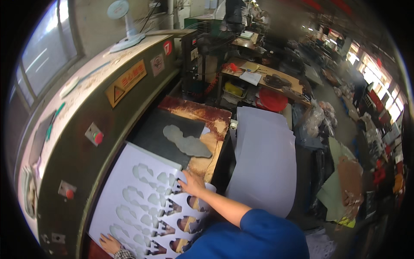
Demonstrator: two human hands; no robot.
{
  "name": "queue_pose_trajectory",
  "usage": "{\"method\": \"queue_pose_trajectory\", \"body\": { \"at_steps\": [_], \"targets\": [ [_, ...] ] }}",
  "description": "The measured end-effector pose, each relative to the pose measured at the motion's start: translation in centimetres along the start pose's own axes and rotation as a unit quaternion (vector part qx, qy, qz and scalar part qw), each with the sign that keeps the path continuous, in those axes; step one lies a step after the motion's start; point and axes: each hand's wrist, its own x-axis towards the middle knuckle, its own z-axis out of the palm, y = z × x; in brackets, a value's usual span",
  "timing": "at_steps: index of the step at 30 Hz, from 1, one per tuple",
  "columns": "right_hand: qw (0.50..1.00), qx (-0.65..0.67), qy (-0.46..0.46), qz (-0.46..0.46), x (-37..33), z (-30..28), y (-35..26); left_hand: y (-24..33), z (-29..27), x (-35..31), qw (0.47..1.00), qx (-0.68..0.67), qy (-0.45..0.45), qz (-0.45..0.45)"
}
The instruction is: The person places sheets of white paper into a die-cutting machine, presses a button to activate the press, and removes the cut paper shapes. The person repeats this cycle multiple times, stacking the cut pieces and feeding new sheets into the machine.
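A large pale grey-lilac sheet lies on the machine's bed, punched with rows of shoe-part-shaped holes and cuts. My left hand rests on its near left corner, fingers apart. Across its right edge reaches my right hand, fingers spread against the sheet beside the cut-outs. Neither hand is visibly closed round the edge. Beyond the sheet, a grey sole-shaped piece lies partly on a black board and partly on worn wood. Brown surfaces show through the larger holes near my body.
A long green machine beam with red buttons spans the left. Right of the bed hangs a stack of plain grey sheets. Farther off stand a wooden table with papers, a red basin and plastic-wrapped bundles.
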Motion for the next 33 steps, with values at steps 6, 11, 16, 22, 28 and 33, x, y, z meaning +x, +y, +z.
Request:
{"method": "queue_pose_trajectory", "body": {
  "at_steps": [6,11,16,22,28,33],
  "targets": [
    [0.998,0.054,0.026,-0.021,-0.4,0.5,1.4,-0.6,-0.6,-0.3,0.996,0.008,0.071,0.053],
    [0.996,0.071,0.043,-0.015,-0.2,0.7,1.1,0.4,-2.7,-0.4,0.993,0.040,0.088,0.071],
    [0.995,0.080,0.053,-0.016,-0.3,0.9,0.8,-0.6,-1.7,-0.1,0.990,0.063,0.079,0.093],
    [0.996,0.082,0.033,-0.006,-0.2,0.5,0.7,-0.8,-1.7,0.2,0.990,0.102,0.011,0.098],
    [0.998,0.062,0.033,-0.008,-0.1,0.7,0.6,0.7,-3.5,-0.4,0.997,0.038,0.025,0.058],
    [0.996,0.063,0.054,-0.018,-0.1,0.9,0.6,-0.3,-2.4,-0.1,0.999,0.010,0.040,0.014]
  ]
}}
